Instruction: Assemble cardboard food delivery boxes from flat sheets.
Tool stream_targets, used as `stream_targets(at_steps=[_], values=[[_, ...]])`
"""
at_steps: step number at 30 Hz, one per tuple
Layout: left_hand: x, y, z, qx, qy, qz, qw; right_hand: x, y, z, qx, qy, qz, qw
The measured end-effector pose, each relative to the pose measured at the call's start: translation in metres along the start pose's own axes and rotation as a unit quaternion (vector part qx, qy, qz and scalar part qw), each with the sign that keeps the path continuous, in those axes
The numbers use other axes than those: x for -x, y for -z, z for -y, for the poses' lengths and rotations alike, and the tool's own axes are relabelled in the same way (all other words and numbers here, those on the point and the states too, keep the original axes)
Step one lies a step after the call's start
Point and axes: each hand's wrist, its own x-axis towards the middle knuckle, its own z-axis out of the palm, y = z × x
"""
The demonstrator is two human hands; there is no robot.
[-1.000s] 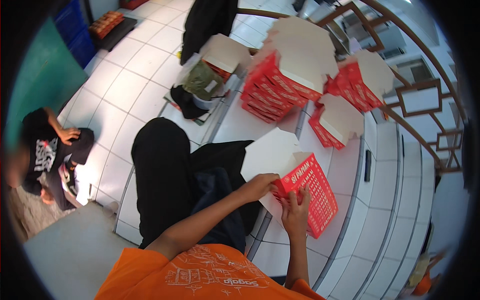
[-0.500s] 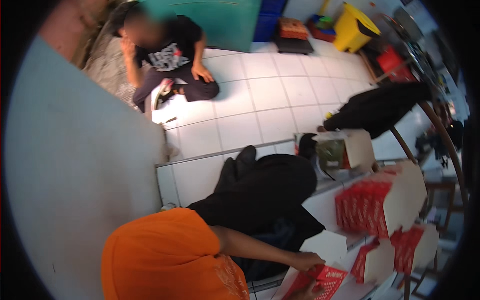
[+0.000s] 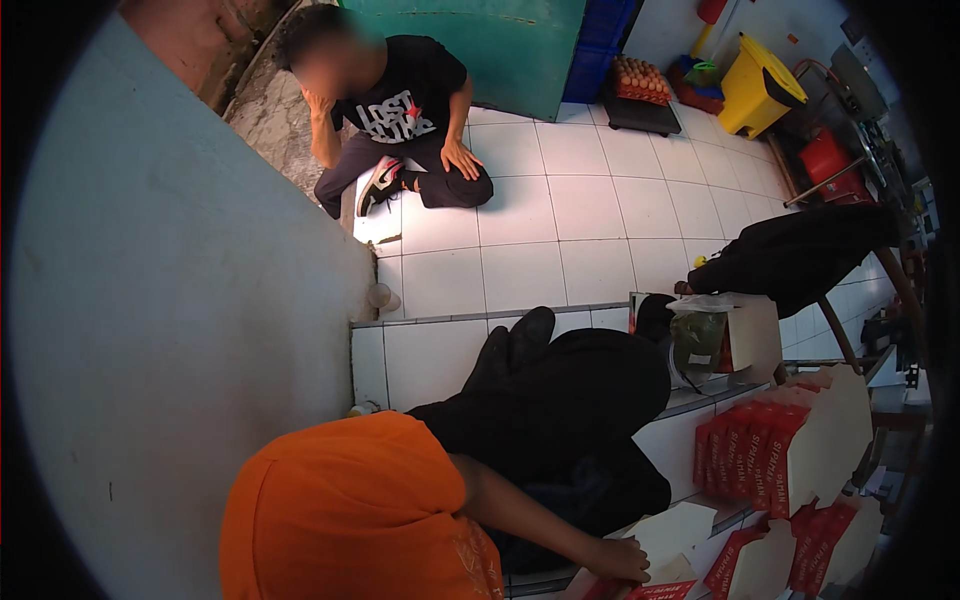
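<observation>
My left hand [image 3: 620,560] reaches in from the orange sleeve at the lower edge. Its fingers are closed at the rim of a red-and-white cardboard food box [image 3: 682,530], whose white lid stands raised. The lower part of this box is cut off by the picture's edge. My right hand is not in view. Close by on the right stand other red-and-white boxes [image 3: 735,565] with raised white lids. Beyond them is a stack of nested red boxes [image 3: 745,455].
A clear plastic bag with green contents [image 3: 697,340] sits beside another box past my black-clad legs [image 3: 560,385]. A person [image 3: 400,120] sits cross-legged on the tiled floor. Farther back are an egg tray [image 3: 640,80], a yellow bin [image 3: 760,85] and a pale wall [image 3: 180,330] on the left.
The view has shifted, so the scene sits farther right and the box lower. My right hand, at the box before, has dropped out of view. My left hand stays at the box.
</observation>
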Motion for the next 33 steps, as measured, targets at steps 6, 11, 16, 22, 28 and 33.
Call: stream_targets(at_steps=[6,11,16,22,28,33], values=[[0.007,0.001,0.027,0.095,-0.032,0.041,0.994,0.003,-0.006,0.009,-0.070,-0.063,0.035,0.995],[0.004,-0.002,0.021,0.156,0.007,0.033,0.987,0.004,-0.004,0.020,-0.038,-0.116,0.084,0.989],[0.009,-0.003,0.018,0.270,0.070,0.015,0.960,0.007,-0.017,0.020,-0.064,-0.104,0.012,0.992],[0.022,0.004,0.004,0.317,0.088,0.013,0.944,0.004,-0.007,0.025,-0.019,-0.137,0.047,0.989],[0.023,0.011,0.012,0.385,0.099,0.093,0.913,-0.005,0.008,0.031,-0.064,-0.124,0.042,0.989],[0.018,0.008,0.021,0.356,0.037,0.070,0.931,-0.061,0.060,-0.013,-0.329,-0.069,-0.004,0.942]])
